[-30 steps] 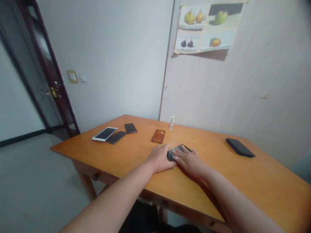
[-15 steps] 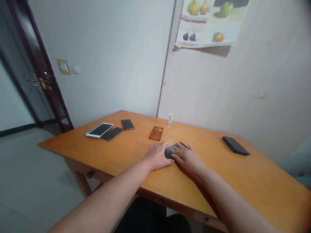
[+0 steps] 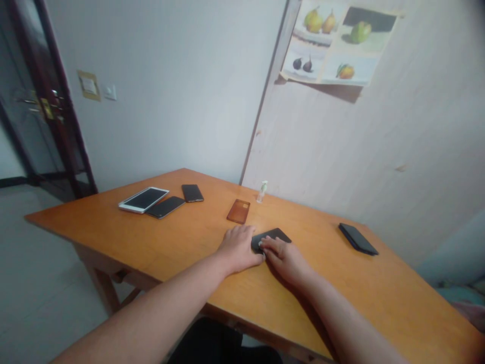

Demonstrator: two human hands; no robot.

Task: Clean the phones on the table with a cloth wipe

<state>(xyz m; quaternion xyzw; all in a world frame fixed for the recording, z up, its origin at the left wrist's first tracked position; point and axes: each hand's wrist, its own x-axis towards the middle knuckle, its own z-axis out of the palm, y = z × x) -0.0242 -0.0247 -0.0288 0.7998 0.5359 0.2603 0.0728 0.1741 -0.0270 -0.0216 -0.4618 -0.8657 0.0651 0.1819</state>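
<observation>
A flat black phone (image 3: 278, 235) lies on the wooden table in front of me. My left hand (image 3: 239, 248) grips its left end, with the thumb along the near edge and the fingers at the far side. Over the phone's near left part is my right hand (image 3: 284, 258), its fingers drawn together and their tips at the surface. A small pale spot shows at those fingertips; too little of it is visible to tell what it is.
Beyond the phone are a brown phone case (image 3: 238, 211) and a small clear pump bottle (image 3: 262, 192). To the left lie a white tablet (image 3: 144, 199), a dark phone (image 3: 165, 207) against it and another dark phone (image 3: 192, 192). A black wallet-like case (image 3: 358, 238) rests at right.
My right hand has slid left and nearer along the phone, and its spread fingers have come together, uncovering the phone's right end. My left hand keeps its grip. The view has shifted slightly.
</observation>
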